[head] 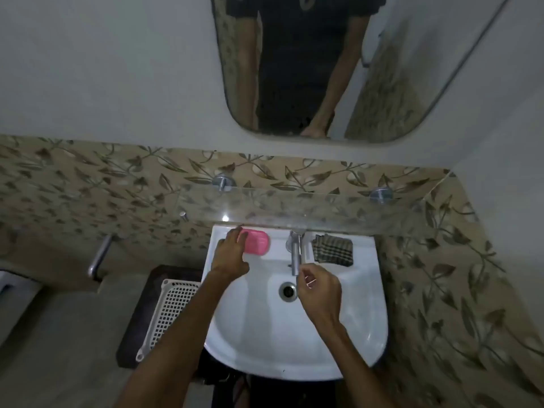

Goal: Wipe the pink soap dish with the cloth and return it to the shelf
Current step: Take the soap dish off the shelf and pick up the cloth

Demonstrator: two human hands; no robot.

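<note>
I see the pink soap dish, an oval with a ribbed top, lying on the far-left rim of the white washbasin, under the glass shelf. My left hand curls its grip around the dish's left end. My right hand hovers over the bowl near the steel tap, fingers loosely curled, holding nothing. The checked cloth lies folded on the far-right rim. A white perforated basket stands left of the basin; I cannot tell its contents

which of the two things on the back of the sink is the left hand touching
The pink soap dish, left of the tap: the left hand grips its left end. The checked cloth lies untouched on the right.
</note>
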